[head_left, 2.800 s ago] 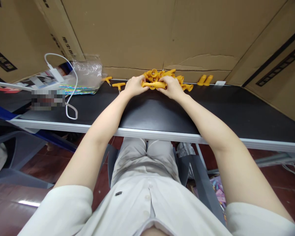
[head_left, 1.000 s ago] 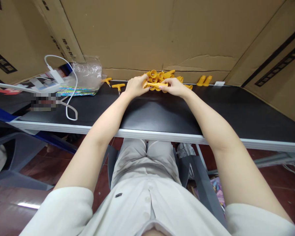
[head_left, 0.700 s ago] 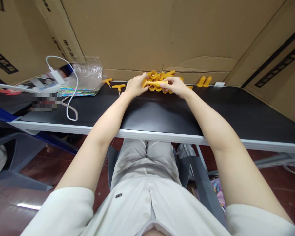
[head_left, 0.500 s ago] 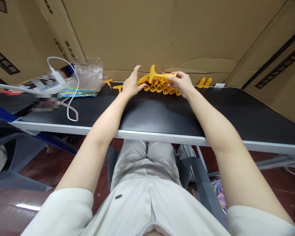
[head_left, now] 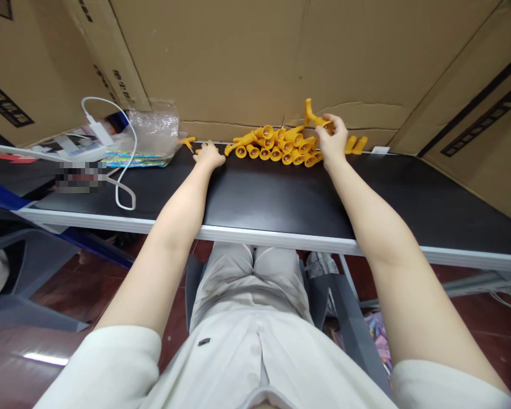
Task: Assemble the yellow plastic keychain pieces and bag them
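Black tabletop, white front edge; cardboard sheets behind; red floor.

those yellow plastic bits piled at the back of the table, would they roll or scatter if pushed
Probably yes. The yellow plastic pieces lie loose in a heap on the smooth black table, and their round open ends suggest they could roll. They look stiff and light: the right hand lifts an assembled yellow piece with fingertips alone.

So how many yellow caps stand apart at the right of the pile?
2: two yellow caps lie side by side against the cardboard wall, just right of the right hand. Others may be hidden.
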Motion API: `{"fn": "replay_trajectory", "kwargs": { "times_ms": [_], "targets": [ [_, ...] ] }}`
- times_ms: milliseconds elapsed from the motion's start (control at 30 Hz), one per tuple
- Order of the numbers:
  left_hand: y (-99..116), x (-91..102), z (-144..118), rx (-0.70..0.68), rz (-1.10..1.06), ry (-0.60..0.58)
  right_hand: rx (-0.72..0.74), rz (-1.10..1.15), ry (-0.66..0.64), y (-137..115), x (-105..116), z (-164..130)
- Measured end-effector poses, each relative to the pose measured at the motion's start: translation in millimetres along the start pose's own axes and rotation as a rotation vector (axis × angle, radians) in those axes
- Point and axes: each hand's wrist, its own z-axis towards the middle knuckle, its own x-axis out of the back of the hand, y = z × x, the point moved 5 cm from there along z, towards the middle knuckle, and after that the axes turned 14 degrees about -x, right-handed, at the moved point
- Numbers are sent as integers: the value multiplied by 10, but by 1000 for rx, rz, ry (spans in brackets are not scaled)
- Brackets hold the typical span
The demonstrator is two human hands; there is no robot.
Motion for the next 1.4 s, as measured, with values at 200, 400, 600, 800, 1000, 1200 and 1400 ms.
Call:
{"fn": "replay_trajectory", "kwargs": {
  "times_ms": [200,400,600,800,1000,1200,1400],
  "targets": [
    [28,-44,74,-49,50,-4,21,-138,57,-19,-78,-41],
    [100,-39,84,-95,40,1,107,-194,-33,-205,-291,108],
    [242,35,-43,-45,56,-55,61,-231,-137,-377,-472,235],
    [234,20,-20,-64,97,-56,56,-362,-249,-409,-612,173],
    [218,-3,-17,-85,80,-56,-95,-525,-314,-310,-589,184],
    [202,-13,-18,-125,141,-74,-77,-425,-269,-266,-355,307],
    [167,-53,23,-129,152,-69,-302,-466,33,94,238,354]
  ]
}}
